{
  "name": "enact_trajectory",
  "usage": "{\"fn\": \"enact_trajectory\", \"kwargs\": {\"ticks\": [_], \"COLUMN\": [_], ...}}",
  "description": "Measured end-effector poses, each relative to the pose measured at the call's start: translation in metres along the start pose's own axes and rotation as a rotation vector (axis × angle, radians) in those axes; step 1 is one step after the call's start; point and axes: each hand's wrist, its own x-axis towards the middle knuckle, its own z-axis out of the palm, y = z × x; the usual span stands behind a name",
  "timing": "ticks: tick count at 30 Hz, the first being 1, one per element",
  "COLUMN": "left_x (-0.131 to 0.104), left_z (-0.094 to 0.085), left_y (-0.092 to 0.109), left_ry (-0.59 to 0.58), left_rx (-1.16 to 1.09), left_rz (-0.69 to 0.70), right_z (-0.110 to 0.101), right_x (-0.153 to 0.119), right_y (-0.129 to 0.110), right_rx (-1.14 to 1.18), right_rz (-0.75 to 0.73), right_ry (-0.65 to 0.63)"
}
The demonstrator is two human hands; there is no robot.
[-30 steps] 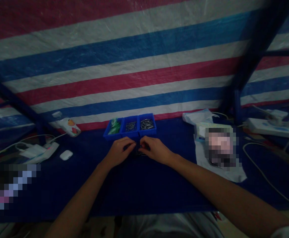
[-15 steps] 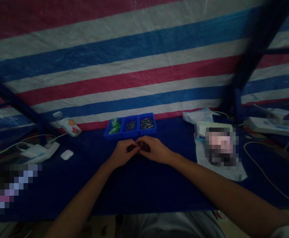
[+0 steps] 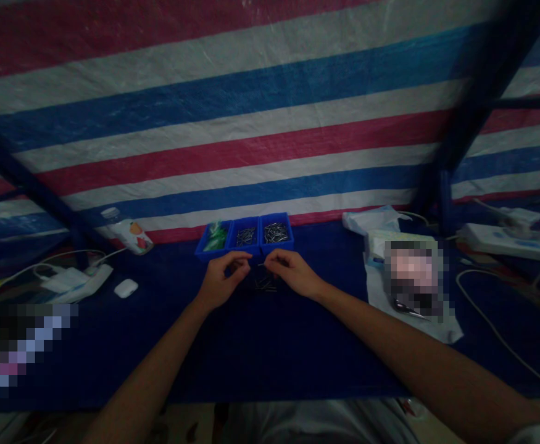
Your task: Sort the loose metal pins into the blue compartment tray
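Note:
My left hand (image 3: 223, 279) hovers over the blue table, fingers curled with a gap between thumb and forefinger, and nothing visible in it. Opposite it, my right hand (image 3: 292, 271) has its fingertips pinched on a thin metal pin, whose end pokes out to the left. Between and below the hands, several thin metal pins (image 3: 266, 284) lie loose on the table. Just behind are three joined blue bins: the left bin (image 3: 211, 251) holds green pieces in clear plastic, while the middle bin (image 3: 244, 251) and the right bin (image 3: 276, 247) hold small metal pins.
A bottle (image 3: 133, 237) leans at the back left, near a white case (image 3: 126, 288) and a power strip (image 3: 89, 285). On the right, a white sheet (image 3: 450, 333) lies under a packet and a blurred-out item. A striped tarp (image 3: 270, 142) hangs behind the table.
My hands were together with fingertips touching; they have moved apart, left and right. Loose metal pins now show on the table between them.

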Motion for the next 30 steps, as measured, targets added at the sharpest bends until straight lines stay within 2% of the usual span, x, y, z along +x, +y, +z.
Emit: {"fn": "enact_trajectory", "kwargs": {"ticks": [3,5,7,9,10,12,15,18,20,24,30], "left_x": [0.002,0.003,0.005,0.006,0.006,0.006,0.003,-0.001,-0.003,-0.003,0.000], "left_z": [-0.008,-0.013,-0.016,-0.018,-0.019,-0.018,-0.014,-0.007,-0.003,0.001,0.003], "left_y": [-0.003,-0.005,-0.008,-0.010,-0.012,-0.014,-0.016,-0.014,-0.013,-0.012,-0.013], "left_ry": [0.194,0.321,0.400,0.398,0.355,0.181,-0.160,-0.363,-0.435,-0.513,-0.490], "left_rx": [0.030,0.069,0.092,0.099,0.103,0.126,0.222,0.298,0.294,0.289,0.301], "left_rz": [-0.045,-0.067,-0.084,-0.105,-0.116,-0.124,-0.071,0.005,0.034,0.070,0.068], "right_z": [-0.002,0.000,0.004,0.007,0.008,0.007,0.001,-0.004,-0.005,-0.004,-0.005], "right_x": [0.010,0.021,0.032,0.038,0.037,0.030,0.012,-0.001,-0.003,-0.002,-0.003], "right_y": [-0.001,-0.002,-0.002,-0.001,0.000,0.004,0.007,0.006,0.005,0.005,0.007], "right_rx": [-0.035,-0.051,-0.009,-0.008,-0.060,-0.281,-0.641,-0.797,-0.842,-0.912,-0.907], "right_rz": [0.140,0.206,0.215,0.193,0.168,0.088,-0.108,-0.225,-0.237,-0.250,-0.288], "right_ry": [-0.090,-0.096,-0.016,0.074,0.101,0.094,-0.081,-0.249,-0.284,-0.271,-0.248]}}
